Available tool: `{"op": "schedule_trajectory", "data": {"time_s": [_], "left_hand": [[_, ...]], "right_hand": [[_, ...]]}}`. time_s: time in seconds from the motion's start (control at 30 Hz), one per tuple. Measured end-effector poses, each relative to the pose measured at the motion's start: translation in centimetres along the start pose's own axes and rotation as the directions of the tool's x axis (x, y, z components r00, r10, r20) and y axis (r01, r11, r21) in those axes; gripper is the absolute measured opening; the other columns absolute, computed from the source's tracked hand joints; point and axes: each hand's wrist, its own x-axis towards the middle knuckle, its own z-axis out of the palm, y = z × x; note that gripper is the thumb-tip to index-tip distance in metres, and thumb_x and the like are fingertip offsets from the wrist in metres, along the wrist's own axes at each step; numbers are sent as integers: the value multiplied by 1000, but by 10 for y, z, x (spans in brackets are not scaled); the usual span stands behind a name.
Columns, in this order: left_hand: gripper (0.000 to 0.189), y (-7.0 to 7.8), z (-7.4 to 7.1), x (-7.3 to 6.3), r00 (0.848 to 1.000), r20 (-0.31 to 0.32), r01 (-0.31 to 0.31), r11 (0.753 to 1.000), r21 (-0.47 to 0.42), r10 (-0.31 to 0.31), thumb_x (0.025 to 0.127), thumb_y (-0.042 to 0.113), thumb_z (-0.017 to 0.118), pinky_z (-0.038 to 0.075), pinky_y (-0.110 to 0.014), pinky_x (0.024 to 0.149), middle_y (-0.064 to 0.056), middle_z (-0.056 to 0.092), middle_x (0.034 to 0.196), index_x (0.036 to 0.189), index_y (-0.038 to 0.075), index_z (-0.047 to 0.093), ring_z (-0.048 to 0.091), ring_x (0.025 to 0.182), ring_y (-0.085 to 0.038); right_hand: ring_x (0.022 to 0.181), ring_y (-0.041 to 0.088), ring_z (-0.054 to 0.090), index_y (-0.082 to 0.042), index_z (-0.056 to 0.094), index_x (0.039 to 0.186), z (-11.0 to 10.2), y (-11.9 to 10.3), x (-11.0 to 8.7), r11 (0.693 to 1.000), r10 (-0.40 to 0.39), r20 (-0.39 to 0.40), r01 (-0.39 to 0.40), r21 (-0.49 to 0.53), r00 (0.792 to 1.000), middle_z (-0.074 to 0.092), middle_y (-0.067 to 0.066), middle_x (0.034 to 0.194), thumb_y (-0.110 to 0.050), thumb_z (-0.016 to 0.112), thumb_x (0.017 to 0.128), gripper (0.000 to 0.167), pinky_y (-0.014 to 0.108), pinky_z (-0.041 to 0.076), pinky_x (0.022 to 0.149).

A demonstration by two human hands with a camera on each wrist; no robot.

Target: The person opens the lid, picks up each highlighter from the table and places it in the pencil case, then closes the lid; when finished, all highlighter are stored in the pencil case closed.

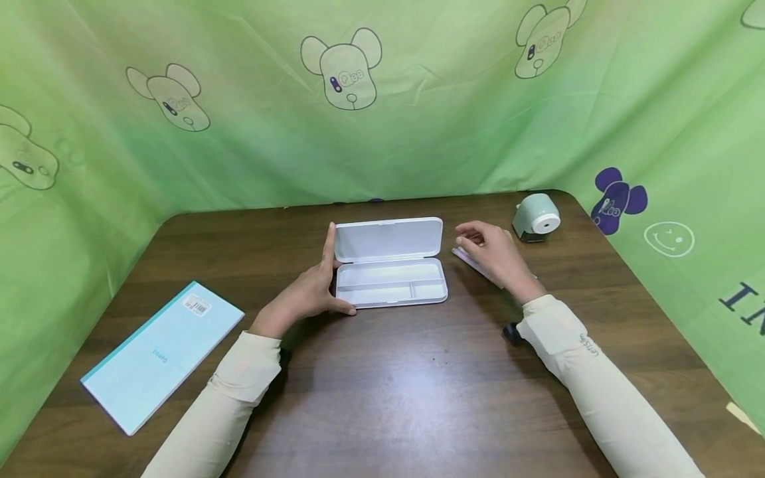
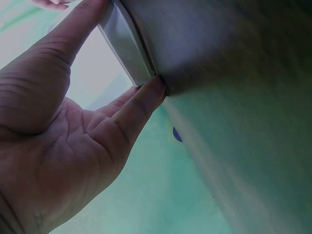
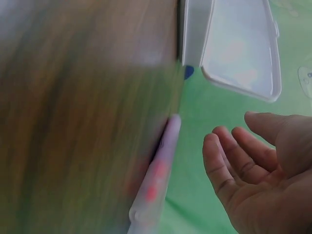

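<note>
A white pencil case [image 1: 382,272] lies on the table with its lid [image 1: 388,240] raised; its divided tray shows no contents. My left hand [image 1: 307,289] holds the case's left end, thumb at the front edge and fingers behind. In the left wrist view, the thumb and fingertips touch the case's edges [image 2: 129,48]. Right of the case, my right hand [image 1: 493,255] hovers over a slim lavender item [image 1: 475,262] with its fingers loosely bent. The right wrist view shows a gap between that hand and the lavender item [image 3: 163,161], which has red patches. Its kind is unclear.
A light blue notebook [image 1: 161,355] with a barcode label lies at the left of the brown table [image 1: 412,392]. At the back right stands a pale green pencil sharpener [image 1: 534,216]. A green printed cloth [image 1: 412,133] hangs behind the table and at its sides.
</note>
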Motion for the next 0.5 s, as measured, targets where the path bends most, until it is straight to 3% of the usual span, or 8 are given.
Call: {"op": "schedule_trajectory", "data": {"time_s": [0.3,0.33,0.4,0.5], "left_hand": [[164,3,-2,-2,1000,2,6,1000,-6,-6,80,22,101,39,-60,119,-32,51,157,162,24,-41,50,146,-46],[165,3,-2,-2,1000,5,5,1000,-10,-5,79,22,101,39,-60,119,-33,51,157,162,25,-41,51,145,-46],[168,-12,3,5,1000,-8,-10,1000,-9,10,77,31,103,41,-60,116,-31,54,155,161,29,-42,53,143,-45],[169,-16,4,6,1000,-7,-25,999,-20,25,76,36,103,42,-61,115,-32,53,155,161,32,-42,54,142,-46]], "right_hand": [[116,44,68,9,69,132,-24,17,-12,999,-27,-18,27,-32,999,70,29,127,-7,71,106,31,57,54,101],[115,45,68,10,69,132,-28,21,-14,999,-27,-19,26,-35,999,70,30,127,-8,71,106,32,53,55,100],[113,44,69,10,68,133,-36,28,-19,999,-13,-20,12,-41,1000,71,30,126,-9,71,107,33,45,55,98],[115,48,68,10,65,137,-51,40,-27,998,23,6,-23,-55,1000,69,33,129,-15,70,108,38,47,55,100]]}}
